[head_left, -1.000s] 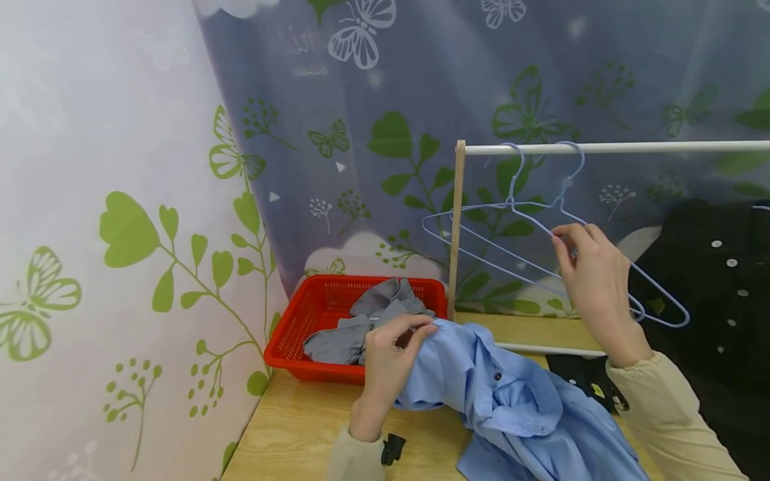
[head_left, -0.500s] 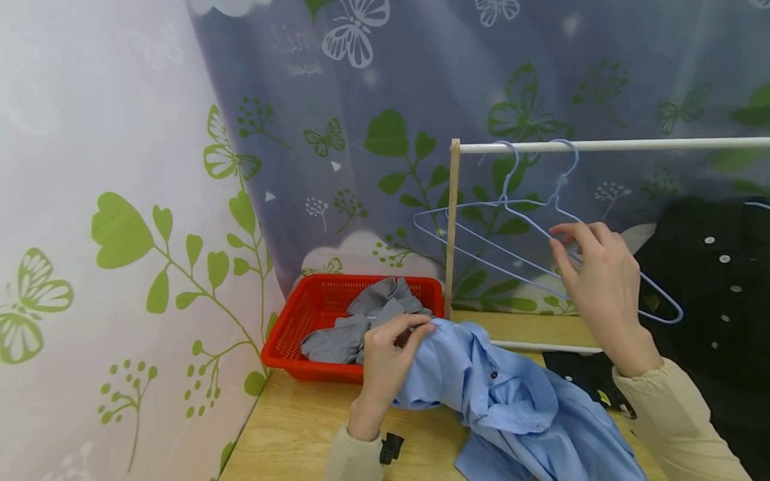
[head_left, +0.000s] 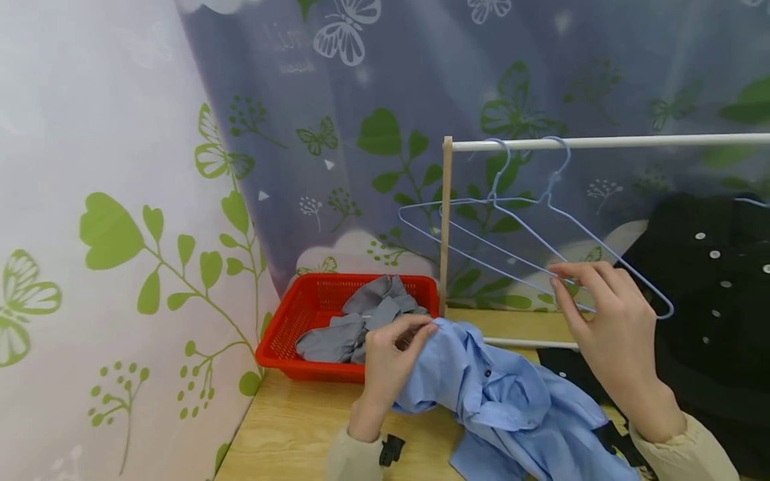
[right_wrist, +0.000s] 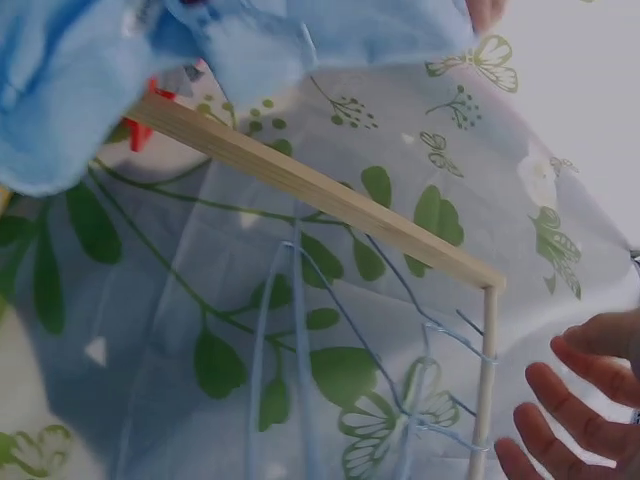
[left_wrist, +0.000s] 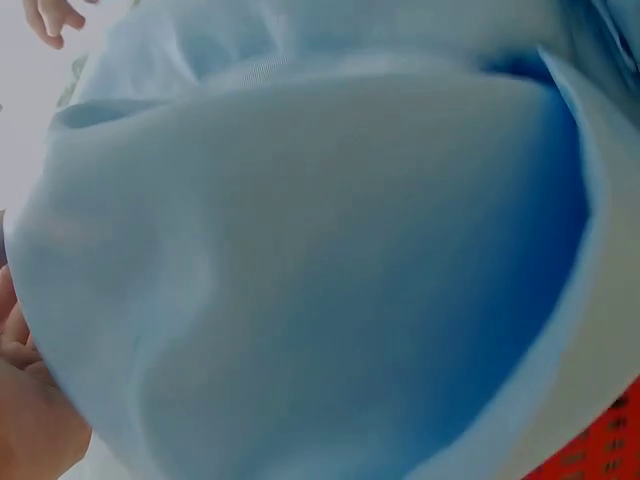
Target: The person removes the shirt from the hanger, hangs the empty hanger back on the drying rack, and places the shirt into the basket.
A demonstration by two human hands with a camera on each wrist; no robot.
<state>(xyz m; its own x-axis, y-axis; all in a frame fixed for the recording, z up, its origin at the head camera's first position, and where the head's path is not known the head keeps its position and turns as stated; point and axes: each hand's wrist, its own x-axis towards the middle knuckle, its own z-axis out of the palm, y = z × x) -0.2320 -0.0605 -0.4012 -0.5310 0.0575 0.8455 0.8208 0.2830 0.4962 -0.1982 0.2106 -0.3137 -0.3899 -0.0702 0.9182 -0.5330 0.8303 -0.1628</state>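
We are pinching the collar edge of the blue shirt (head_left: 505,407) with our left hand (head_left: 391,357), fingers and thumb curled on the cloth; the shirt is lying crumpled on the wooden table (head_left: 289,434), just in front of the foot of the white rail (head_left: 601,141). The left wrist view is showing little but blue fabric. Our right hand (head_left: 607,321) is reaching below the rail, fingers loosely bent at the lower wire of the nearer of the 2 light-blue hangers (head_left: 541,240); we cannot tell whether they are closing on the wire or only touching it. Compared with 1 second ago, this hand is sitting lower along that hanger's arm, while both hooks are hanging over the rail as before, so we judge the hanger is not yet lifted off. Left of the rail's wooden post (head_left: 446,227), the red basket (head_left: 283,347) is holding grey cloth (head_left: 355,327). Right of the hangers, a black garment (head_left: 716,280) is hanging.
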